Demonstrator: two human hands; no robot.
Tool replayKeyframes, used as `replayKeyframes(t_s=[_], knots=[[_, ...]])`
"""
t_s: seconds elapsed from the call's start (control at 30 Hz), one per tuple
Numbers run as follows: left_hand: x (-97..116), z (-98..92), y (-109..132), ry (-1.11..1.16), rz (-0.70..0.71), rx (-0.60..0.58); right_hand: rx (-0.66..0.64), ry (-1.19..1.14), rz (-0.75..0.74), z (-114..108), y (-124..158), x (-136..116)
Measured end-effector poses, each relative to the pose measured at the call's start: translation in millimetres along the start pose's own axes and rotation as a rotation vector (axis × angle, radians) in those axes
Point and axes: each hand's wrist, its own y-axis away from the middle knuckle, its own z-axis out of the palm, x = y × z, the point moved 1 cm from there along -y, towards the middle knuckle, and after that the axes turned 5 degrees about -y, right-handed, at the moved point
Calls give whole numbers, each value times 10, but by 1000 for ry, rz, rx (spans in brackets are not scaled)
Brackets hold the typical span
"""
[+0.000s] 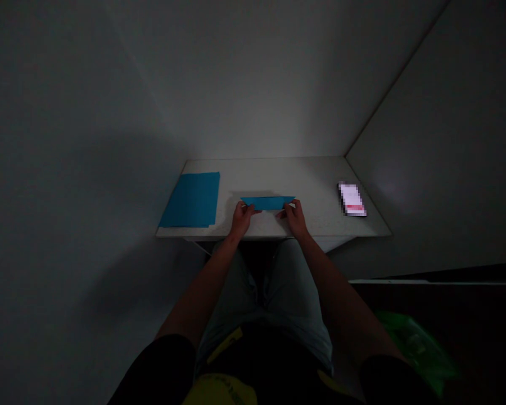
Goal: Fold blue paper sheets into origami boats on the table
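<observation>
Blue folded paper (267, 203) lies between the left hand (241, 219) and right hand (296, 218), both pinching its ends.

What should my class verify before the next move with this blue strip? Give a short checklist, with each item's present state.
1. Both hands on the narrow blue paper strip: ok. The left hand and right hand are at its two ends.
2. Strip resting on the white table: cannot tell.
3. Strip's edges aligned: cannot tell; the view is too dim.
4. Blue sheet apart from the strip: ok; it lies to the left, not touching.
5. Pink-and-white pixelated object out of the way: ok; it lies far right.
6. Lighting: not ok; the scene is dim.
</observation>
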Motion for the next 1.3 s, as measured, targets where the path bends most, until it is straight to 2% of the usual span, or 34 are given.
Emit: replayKeyframes(t_s=[0.17,0.3,0.5,0.7,0.9,1.03,1.13,1.3], knots=[[30,-19,27,-156,55,-52,-15,-73,-24,16,14,-2],[20,-67,20,-264,64,-70,-13,-11,-55,23,0,-7],[-42,-101,-11,-205,51,-14,-16,92,-40,-7,13,-45],[-55,-149,-28,-122,53,117,7,132,-45,-53,40,-86],[4,-166,17,-170,75,99,32,97,-144,-116,109,-187],[21,-190,53,-246,115,95,-141,249,-199,-275,259,-329],[9,-190,60,-270,134,86,-288,333,-181,-410,372,-439],[14,-139,87,-146,150,75,-355,395,-153,-674,344,-620]])
